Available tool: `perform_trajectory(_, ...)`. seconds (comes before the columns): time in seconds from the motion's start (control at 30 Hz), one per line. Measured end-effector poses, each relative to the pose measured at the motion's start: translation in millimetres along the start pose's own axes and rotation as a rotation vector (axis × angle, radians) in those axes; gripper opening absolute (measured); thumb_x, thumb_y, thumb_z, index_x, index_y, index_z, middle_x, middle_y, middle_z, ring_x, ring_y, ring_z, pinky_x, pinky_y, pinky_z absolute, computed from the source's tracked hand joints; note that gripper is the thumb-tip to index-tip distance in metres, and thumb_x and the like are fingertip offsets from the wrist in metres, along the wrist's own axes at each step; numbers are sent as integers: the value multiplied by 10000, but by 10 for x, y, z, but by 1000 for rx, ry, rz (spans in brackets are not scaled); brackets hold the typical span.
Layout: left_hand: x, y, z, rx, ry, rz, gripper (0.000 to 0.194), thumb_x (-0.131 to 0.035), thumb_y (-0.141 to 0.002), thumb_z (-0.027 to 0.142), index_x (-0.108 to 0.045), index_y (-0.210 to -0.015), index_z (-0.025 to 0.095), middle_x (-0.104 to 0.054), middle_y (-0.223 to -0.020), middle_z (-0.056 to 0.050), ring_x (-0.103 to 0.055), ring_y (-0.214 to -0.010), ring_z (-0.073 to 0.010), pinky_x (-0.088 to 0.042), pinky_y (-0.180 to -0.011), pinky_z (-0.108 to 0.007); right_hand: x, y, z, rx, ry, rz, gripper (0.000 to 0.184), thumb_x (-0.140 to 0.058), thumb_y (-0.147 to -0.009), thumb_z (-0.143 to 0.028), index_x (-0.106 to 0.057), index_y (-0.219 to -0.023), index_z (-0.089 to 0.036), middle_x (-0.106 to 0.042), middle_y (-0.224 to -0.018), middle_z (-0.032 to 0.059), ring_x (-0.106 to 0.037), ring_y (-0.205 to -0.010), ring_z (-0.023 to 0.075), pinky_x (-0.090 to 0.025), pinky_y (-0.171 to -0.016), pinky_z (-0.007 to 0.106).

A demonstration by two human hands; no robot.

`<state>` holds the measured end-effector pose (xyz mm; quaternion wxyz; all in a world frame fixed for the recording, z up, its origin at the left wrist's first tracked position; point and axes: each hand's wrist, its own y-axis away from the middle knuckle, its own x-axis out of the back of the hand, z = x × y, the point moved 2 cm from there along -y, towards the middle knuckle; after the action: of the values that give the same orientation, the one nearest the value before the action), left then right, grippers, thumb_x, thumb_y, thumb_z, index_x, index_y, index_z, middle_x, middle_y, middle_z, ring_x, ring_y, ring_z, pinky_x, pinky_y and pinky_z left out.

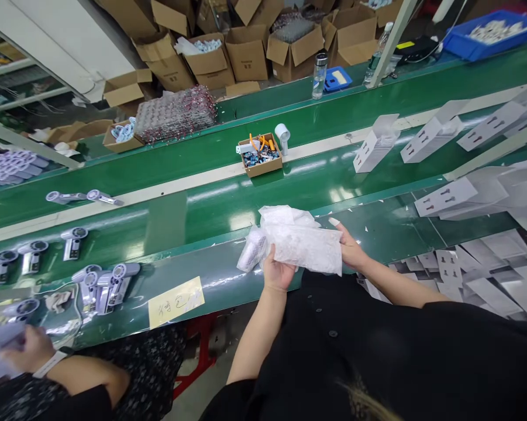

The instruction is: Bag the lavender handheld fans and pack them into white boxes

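In front of my body, a translucent white plastic bag [307, 248] is stretched between my two hands. My left hand [279, 272] grips its lower left part, thumb on top. At the bag's right end, my right hand [352, 248] pinches the edge, with some fingers hidden behind it. A lavender handheld fan in clear wrap [253, 250] lies just left of the bag, close to my left thumb. More crumpled white bags [285, 215] sit right behind the held one, at the edge of the green bench [228, 257].
Several unwrapped handheld fans [123, 280] and a handwritten yellow card [175, 303] lie to the left. A co-worker's hand [28, 351] holds a wrapped item there. Beyond are a small carton of parts [263, 168] and, rightward, open white boxes [376, 143].
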<state>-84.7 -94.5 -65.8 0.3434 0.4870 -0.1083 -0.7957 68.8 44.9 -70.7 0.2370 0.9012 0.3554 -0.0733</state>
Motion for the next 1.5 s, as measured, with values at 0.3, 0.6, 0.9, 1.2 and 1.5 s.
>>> perform_trajectory(0.3,188,-262,-751,164,-327,16,327,-591,-790,431,-562,-985,170,-632,-995,-90,-603,-911,-225,-482,-819,-423,653,229,150,-286,36,112,437,-721,-639,-470,-612,-965,-200,-702,-890,94,-671,-793,273,-539,-706,401)
perform_trajectory(0.6,792,-205,-515,-445,-1578,108,173,-614,-767,318,-636,-897,206,-536,-940,-128,-431,-1055,-326,-289,-965,-484,1697,45,173,-160,617,684,389,-753,-532,-371,-577,-815,-170,-663,-779,74,-621,-673,215,-495,-545,299)
perform_trajectory(0.9,925,-209,-555,-468,-1598,21,377,-706,-686,400,-643,-1022,242,-546,-1029,-132,-390,-1142,-361,-204,-1013,-507,1049,8,-130,135,639,603,447,-673,-657,-402,-502,-1014,-194,-629,-989,84,-602,-858,222,-483,-762,352)
perform_trajectory(1.2,550,-118,-382,-560,-1527,98,210,-507,-848,343,-673,-820,217,-520,-736,-67,-491,-850,-236,-370,-843,-371,549,150,299,308,910,243,314,-556,-768,-394,-561,-1007,-190,-608,-1063,121,-553,-1026,285,-414,-925,434)
perform_trajectory(1.5,9,9,-664,-338,-1503,-574,313,-490,-871,393,-632,-1058,186,-588,-875,-43,-549,-787,-160,-450,-766,-292,-54,279,539,-91,-76,132,472,-732,-651,-405,-559,-1041,-202,-676,-1009,61,-633,-909,209,-503,-834,350)
